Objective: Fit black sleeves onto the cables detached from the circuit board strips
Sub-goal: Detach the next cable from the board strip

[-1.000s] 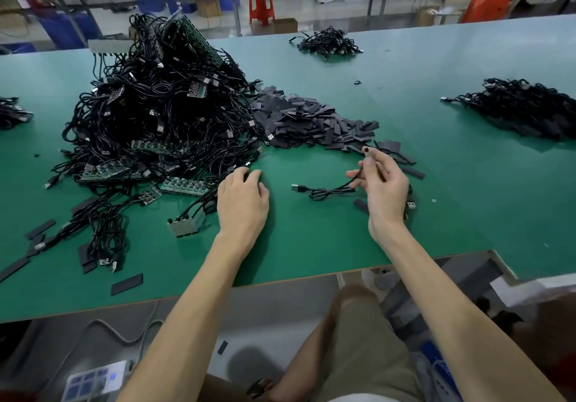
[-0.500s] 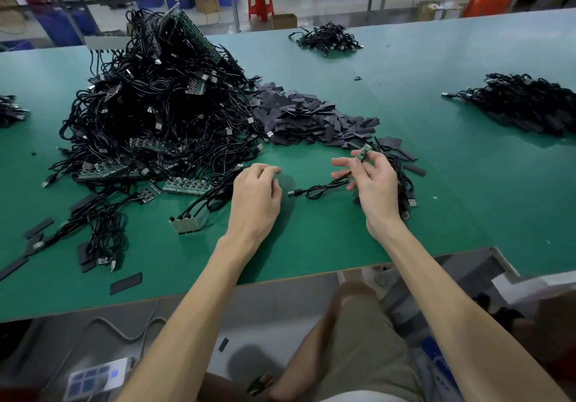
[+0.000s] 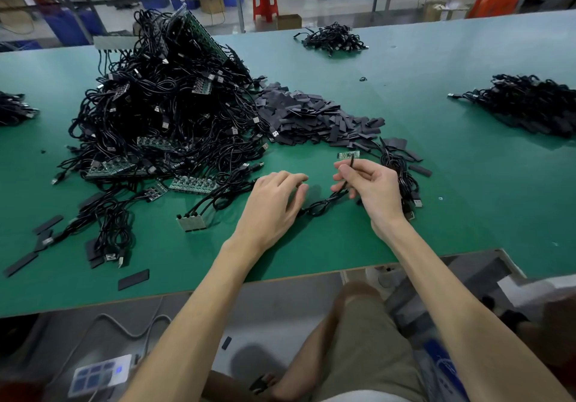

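At the far left edge of the green counter (image 3: 467, 199) lies a small cable bundle (image 3: 15, 110), with a few flat black sleeves (image 3: 20, 264) scattered nearer the front. Next comes a tall heap of black cables (image 3: 162, 111) tangled with green circuit board strips (image 3: 193, 184). In front of it a short strip (image 3: 191, 222) lies with its cables attached. The left hand (image 3: 274, 202) rests palm down just right of that strip, fingers (image 3: 296, 178) loosely curled and gripping nothing that shows. One end of a loose cable (image 3: 324, 205) runs under it. Behind the hands spreads a pile of sleeves (image 3: 311, 117), touching the big heap. The right hand (image 3: 374, 189) pinches the other end of that cable between thumb and forefinger, lifted off the counter, and a small green board (image 3: 348, 154) sticks up above the pinch. Just beside this hand lies a coil of cables (image 3: 402, 177), a few sleeves around it. Farther back sits another cable pile (image 3: 333, 39), and a larger one (image 3: 530, 105) lies at the right edge.
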The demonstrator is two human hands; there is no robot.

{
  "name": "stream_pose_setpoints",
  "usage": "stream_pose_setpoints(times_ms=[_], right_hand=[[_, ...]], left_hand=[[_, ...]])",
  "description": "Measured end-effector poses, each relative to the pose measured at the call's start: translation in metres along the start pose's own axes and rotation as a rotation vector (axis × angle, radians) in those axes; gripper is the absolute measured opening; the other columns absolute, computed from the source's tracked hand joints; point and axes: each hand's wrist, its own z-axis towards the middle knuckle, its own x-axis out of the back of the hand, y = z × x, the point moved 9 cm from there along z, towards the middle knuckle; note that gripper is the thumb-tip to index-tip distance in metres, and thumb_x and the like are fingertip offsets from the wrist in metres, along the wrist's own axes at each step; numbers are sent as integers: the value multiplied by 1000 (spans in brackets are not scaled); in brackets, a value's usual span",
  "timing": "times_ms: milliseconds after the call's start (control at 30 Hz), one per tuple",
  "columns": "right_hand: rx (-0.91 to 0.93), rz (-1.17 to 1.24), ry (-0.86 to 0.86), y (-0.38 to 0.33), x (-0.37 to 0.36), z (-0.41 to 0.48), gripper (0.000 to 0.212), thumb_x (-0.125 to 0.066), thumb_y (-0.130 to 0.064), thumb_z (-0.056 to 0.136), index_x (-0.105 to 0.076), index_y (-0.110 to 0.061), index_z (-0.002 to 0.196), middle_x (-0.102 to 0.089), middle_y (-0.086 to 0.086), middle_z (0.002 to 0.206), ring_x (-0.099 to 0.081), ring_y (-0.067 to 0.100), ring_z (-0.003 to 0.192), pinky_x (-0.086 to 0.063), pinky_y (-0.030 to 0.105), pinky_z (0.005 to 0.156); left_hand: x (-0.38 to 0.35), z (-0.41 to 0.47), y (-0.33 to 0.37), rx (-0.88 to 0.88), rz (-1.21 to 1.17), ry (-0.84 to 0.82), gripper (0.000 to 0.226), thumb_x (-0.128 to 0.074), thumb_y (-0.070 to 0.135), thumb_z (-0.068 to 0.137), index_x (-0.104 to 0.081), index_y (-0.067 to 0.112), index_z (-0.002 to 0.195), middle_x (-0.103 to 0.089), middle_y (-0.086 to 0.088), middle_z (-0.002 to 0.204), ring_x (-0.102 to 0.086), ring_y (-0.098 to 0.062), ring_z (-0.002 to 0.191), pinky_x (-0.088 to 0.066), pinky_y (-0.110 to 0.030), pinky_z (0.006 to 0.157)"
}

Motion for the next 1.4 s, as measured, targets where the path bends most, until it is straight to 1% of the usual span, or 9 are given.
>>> stream_pose_setpoints(times_ms=[167, 233, 333, 467, 567, 667, 1000, 1200, 1400], right_hand=[[46, -167, -181, -2, -18, -1, 18, -62, -10, 101, -77, -14, 111, -76, 2, 82, -65, 14, 64, -46, 17, 60], [63, -196, -248, -4, -24, -3, 21, -60, -7, 101, -77, -14, 112, -75, 2, 82, -61, 14, 66, -51, 20, 71], [85, -285, -347, -6, -35, -7, 28, -57, -4, 102, -76, -22, 111, -73, -1, 82, -57, 11, 68, -50, 21, 74], [94, -421, -423, -1, -43, -10, 29, -57, -7, 102, -76, -29, 101, -76, -4, 83, -60, 14, 71, -52, 26, 76], [89, -443, -443, 2, -45, -10, 22, -58, -7, 102, -78, -17, 101, -77, -2, 85, -65, 29, 80, -54, 35, 79], [94, -406, -451, 1, -46, -11, 20, -61, -10, 102, -77, -18, 107, -77, 1, 83, -69, 25, 84, -55, 32, 78], [80, -367, -335, -1, -35, -8, 7, -65, -19, 100, -71, -20, 105, -76, 1, 72, -60, 16, 60, -53, 29, 72], [59, -368, -325, -1, -36, -9, 9, -74, -26, 94, -73, -18, 96, -71, 4, 62, -57, 9, 54, -47, 20, 62], [31, -392, -325, 4, -36, -8, 10, -77, -28, 92, -74, -18, 92, -71, 5, 62, -58, 7, 54, -46, 22, 62]], left_hand=[[4, -1, 5, 4, -39, 8, 35, -54, 25, 104, -58, 10, 135, -66, 0, 112, -61, -21, 104, -45, -43, 99], [3, -1, 0, 43, -122, -8, 37, -52, 28, 105, -54, 13, 139, -66, 3, 117, -60, -17, 107, -45, -42, 100], [2, 0, -9, 110, -291, -23, 41, -53, 28, 105, -51, 18, 145, -65, 6, 123, -62, -11, 109, -48, -38, 102], [2, 1, -16, 145, -448, -23, 29, -62, 19, 101, -65, 21, 130, -72, 11, 109, -71, -5, 92, -56, -30, 90], [2, 2, -20, 142, -451, 2, 15, -68, 14, 96, -74, 20, 109, -74, 14, 94, -72, -6, 77, -57, -31, 79], [4, 2, -21, 130, -420, 36, 11, -69, 14, 96, -75, 22, 100, -70, 10, 88, -68, -11, 72, -55, -32, 74], [1, 2, -22, 143, -295, 10, 9, -64, 15, 98, -72, 15, 100, -57, 13, 86, -54, 0, 79, -40, -20, 75], [-1, 1, -24, 166, -329, -4, 8, -64, 18, 97, -72, 18, 96, -63, 11, 86, -55, -3, 76, -40, -18, 72], [2, 0, -25, 171, -389, 6, 11, -67, 12, 97, -72, 21, 98, -63, 7, 88, -60, -12, 72, -43, -16, 69]])
